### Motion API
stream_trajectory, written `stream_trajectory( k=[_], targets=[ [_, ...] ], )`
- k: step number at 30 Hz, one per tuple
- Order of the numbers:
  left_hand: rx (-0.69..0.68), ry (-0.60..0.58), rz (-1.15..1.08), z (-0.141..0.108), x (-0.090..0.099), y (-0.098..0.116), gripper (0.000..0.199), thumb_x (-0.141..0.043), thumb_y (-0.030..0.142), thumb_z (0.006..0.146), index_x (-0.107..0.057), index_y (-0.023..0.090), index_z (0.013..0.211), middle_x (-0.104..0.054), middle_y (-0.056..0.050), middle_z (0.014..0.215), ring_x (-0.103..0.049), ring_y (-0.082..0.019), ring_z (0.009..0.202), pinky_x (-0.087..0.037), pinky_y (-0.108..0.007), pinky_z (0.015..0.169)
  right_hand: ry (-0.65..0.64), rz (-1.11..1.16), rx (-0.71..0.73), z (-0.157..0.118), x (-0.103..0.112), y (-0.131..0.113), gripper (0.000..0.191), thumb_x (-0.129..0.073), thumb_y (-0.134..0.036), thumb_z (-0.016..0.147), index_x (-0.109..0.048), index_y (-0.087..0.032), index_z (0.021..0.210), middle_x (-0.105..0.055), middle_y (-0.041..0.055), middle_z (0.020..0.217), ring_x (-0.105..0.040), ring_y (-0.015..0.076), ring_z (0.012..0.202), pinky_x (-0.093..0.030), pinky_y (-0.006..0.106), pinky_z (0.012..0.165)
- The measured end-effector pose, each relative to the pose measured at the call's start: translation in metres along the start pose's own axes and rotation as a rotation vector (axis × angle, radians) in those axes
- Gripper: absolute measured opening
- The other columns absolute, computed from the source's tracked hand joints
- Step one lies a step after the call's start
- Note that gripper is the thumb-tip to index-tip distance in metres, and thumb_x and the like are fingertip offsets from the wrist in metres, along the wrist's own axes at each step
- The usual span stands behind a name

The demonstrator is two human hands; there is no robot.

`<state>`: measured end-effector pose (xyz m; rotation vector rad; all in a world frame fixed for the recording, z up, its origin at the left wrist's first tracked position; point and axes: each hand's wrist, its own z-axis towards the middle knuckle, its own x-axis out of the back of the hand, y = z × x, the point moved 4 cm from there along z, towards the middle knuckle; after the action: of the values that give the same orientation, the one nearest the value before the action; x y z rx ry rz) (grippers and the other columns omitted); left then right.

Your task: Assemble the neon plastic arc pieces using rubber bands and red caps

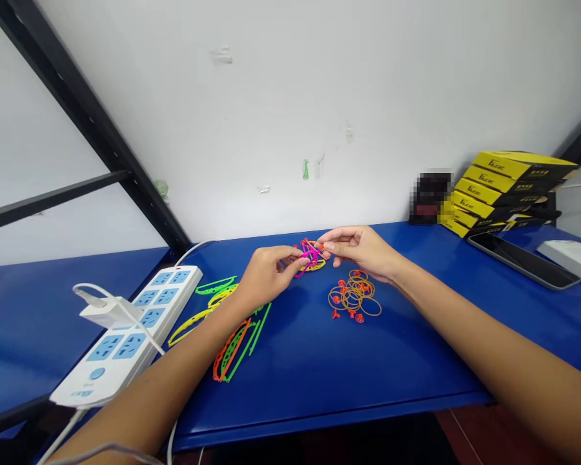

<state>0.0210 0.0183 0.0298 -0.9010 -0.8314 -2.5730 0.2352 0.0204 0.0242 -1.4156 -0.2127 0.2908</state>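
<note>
Left hand [274,276] has thumb and fingers pinched on a pink piece [312,254], held just above the far part of the worktop [329,374]. Right hand [361,250] comes in from the other side, fingertips almost together beside a small red part; cannot tell whether that part is gripped or lies behind. Presumably the left steadies the thin piece while the right does the fine work, hence the fingertips set so near. Yellow and red-orange bits show just under and behind the pink piece. Bands [352,298] lie in a loose heap nearer the wearer, pegs [359,318] among and beside them, probably kept there for easy reach of the right hand. A yellow strip [188,323], an orange strip [221,353] and green rods [260,329] lie by the left forearm, seemingly sorted away from the bands. Surface: glossy blue. A power strip [70,389] with an adapter [107,312] plugged in takes the left side; a phone [523,259] and stacked yellow boxes [494,194] stay at the right. Room: pale wall [271,116] with scuffs and tape remnants, dark metal frame [72,97] at left.
</note>
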Motion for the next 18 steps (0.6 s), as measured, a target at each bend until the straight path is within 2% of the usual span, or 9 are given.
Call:
stream_trajectory(
  k=[3,8,12,18],
  targets=[
    [-0.015,-0.005,0.010,-0.0008,-0.0010,0.0004,0.023,-0.071,0.038,0.101,-0.082,0.019,0.095,-0.083,-0.003,0.083,-0.071,-0.014,0.059,-0.056,-0.024,0.062,0.017,-0.018,0.001,0.0003,0.0012,0.0000,0.027,-0.092,-0.036,0.078,-0.083,-0.021,0.098,-0.079,0.0046,0.091,-0.069,0.0147,0.076,-0.060,0.033,0.074],
    [-0.027,0.001,0.036,-0.0020,-0.0022,0.0033,0.021,-0.071,0.037,0.100,-0.083,0.021,0.097,-0.083,-0.003,0.084,-0.073,-0.015,0.063,-0.057,-0.025,0.063,0.015,-0.051,-0.008,0.0015,0.0011,0.0044,0.032,-0.095,-0.042,0.075,-0.083,-0.020,0.096,-0.078,0.0033,0.085,-0.066,0.0133,0.066,-0.061,0.034,0.069],
    [-0.042,0.024,0.041,-0.0008,0.0003,0.0048,0.020,-0.070,0.036,0.101,-0.082,0.020,0.099,-0.083,-0.003,0.085,-0.073,-0.015,0.063,-0.057,-0.025,0.064,0.002,-0.055,-0.020,0.0016,0.0007,0.0059,0.030,-0.094,-0.041,0.077,-0.082,-0.020,0.096,-0.079,0.0035,0.085,-0.066,0.0129,0.065,-0.062,0.034,0.070],
    [-0.050,0.018,0.075,-0.0011,-0.0001,0.0012,0.025,-0.068,0.040,0.102,-0.082,0.020,0.097,-0.084,-0.005,0.086,-0.074,-0.016,0.065,-0.057,-0.026,0.064,0.061,-0.038,0.034,-0.0002,0.0041,-0.0005,0.030,-0.094,-0.040,0.076,-0.082,-0.021,0.095,-0.079,0.0034,0.086,-0.064,0.0121,0.063,-0.059,0.033,0.069]
  ],
)
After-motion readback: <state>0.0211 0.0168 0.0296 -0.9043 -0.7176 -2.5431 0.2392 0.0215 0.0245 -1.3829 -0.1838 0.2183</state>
